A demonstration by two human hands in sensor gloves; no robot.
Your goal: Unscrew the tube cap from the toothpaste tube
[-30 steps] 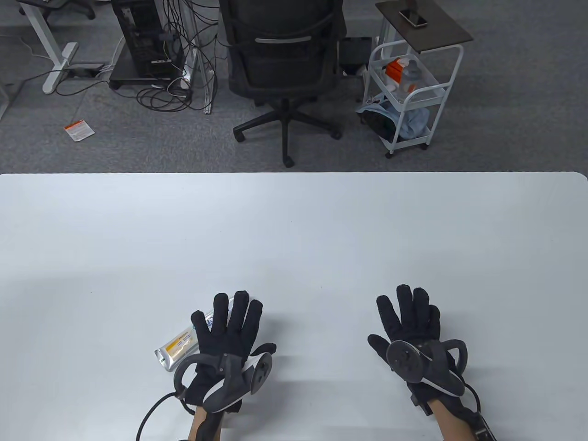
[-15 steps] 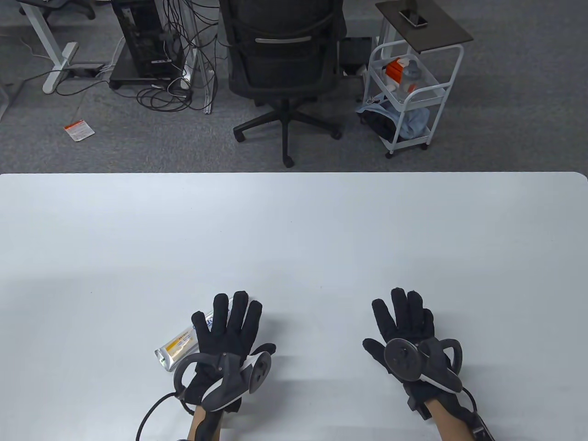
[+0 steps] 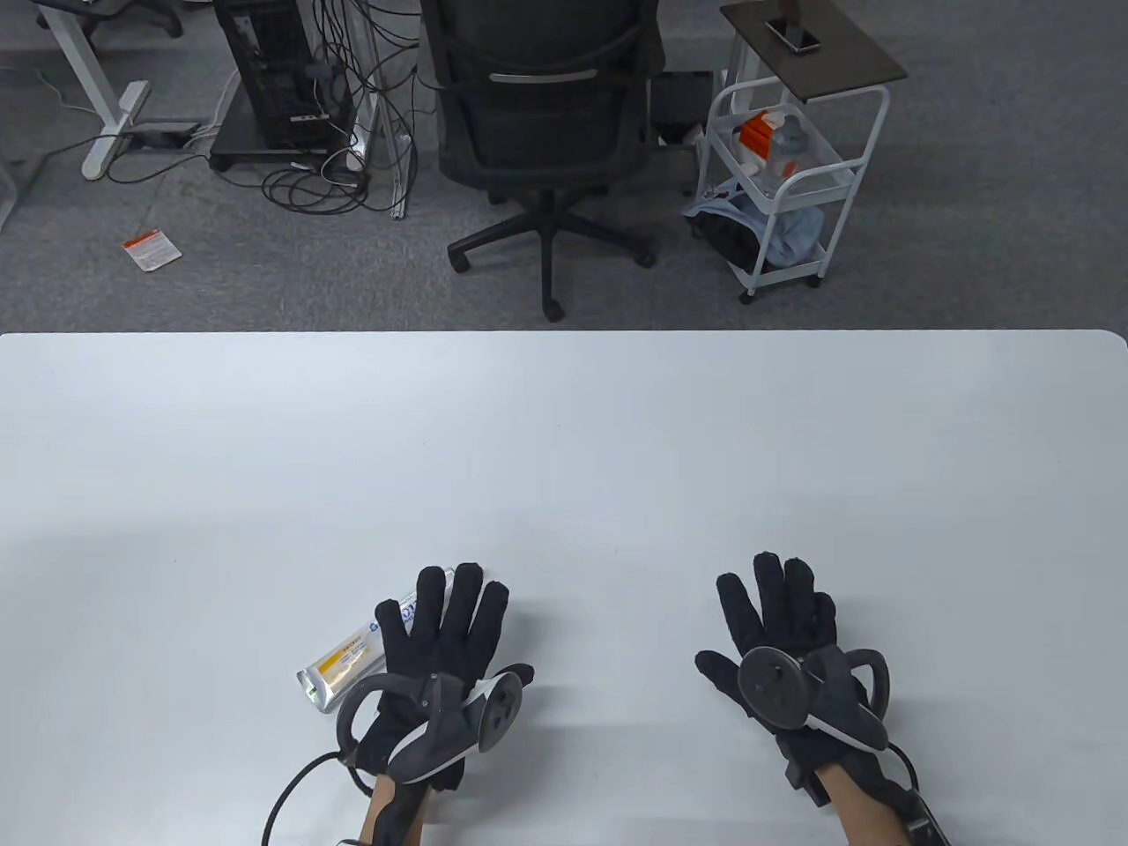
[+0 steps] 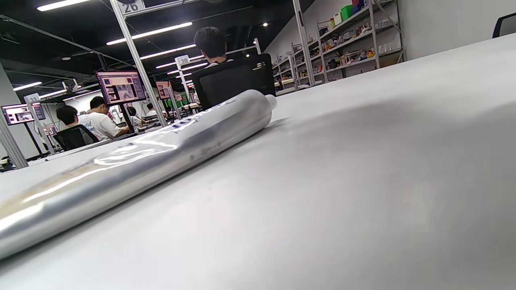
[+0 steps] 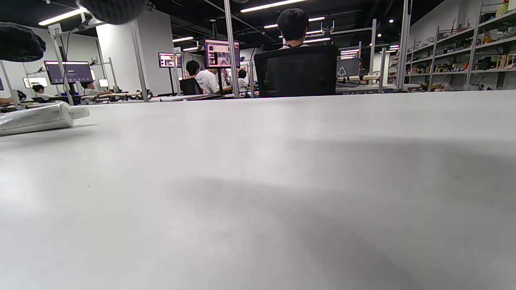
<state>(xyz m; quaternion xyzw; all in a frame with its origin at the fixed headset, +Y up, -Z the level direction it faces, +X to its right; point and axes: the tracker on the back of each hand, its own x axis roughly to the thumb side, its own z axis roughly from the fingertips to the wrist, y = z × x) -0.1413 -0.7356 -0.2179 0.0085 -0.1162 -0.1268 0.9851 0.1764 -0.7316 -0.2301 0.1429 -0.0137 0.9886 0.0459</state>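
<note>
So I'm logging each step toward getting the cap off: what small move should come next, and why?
Probably the left hand should lower and close around the toothpaste tube. The tube lies flat on the table under its spread fingers, cap on, and the right hand is open, well apart.

Tube cap under left hand

1. We've got a black office chair parked just past the far edge of the white table.
2. Right of the chair there's a white rolling cart with a phone on its dark top.
3. Left of the chair, a PC tower and a mess of cables.
4. Further left of the chair, an orange-and-white card lies on the carpet.
</note>
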